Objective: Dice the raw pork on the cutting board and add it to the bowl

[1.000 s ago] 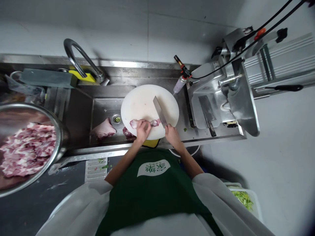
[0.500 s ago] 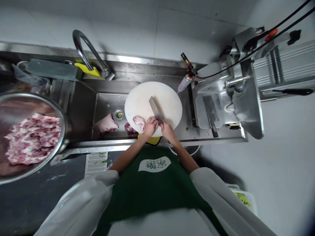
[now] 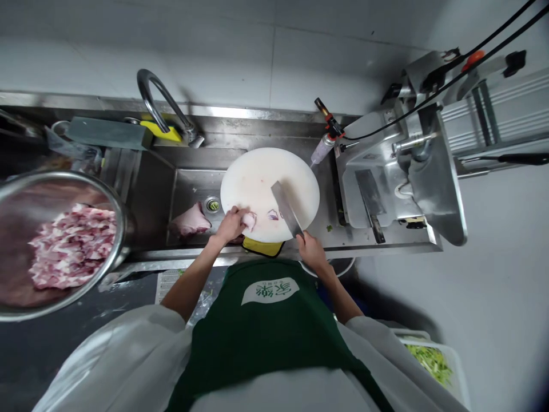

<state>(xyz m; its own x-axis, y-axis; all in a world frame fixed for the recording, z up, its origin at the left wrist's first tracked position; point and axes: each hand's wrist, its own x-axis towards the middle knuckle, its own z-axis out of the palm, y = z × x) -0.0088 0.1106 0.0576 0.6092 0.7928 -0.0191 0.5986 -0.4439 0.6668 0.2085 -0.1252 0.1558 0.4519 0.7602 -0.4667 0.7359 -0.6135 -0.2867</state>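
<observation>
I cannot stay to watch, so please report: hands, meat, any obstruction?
Left hand holding meat chunk; right hand gripping cleaver. Small meat piece on white board. Cleaver seems partly hiding another scrap.

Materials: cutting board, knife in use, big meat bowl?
Cutting board: probably plastic, matte; evenly white, no visible wood grain. Knife: blade likely steel, satin; flat grey sheen. Bowl: likely stainless steel, fairly polished; bright metallic highlights, blurry reflections inside.

I have meat (image 3: 250, 221) in the left hand (image 3: 232, 224), a cleaver (image 3: 286, 208) in the right hand (image 3: 311, 250), a scrap (image 3: 273, 215) between them.
</observation>
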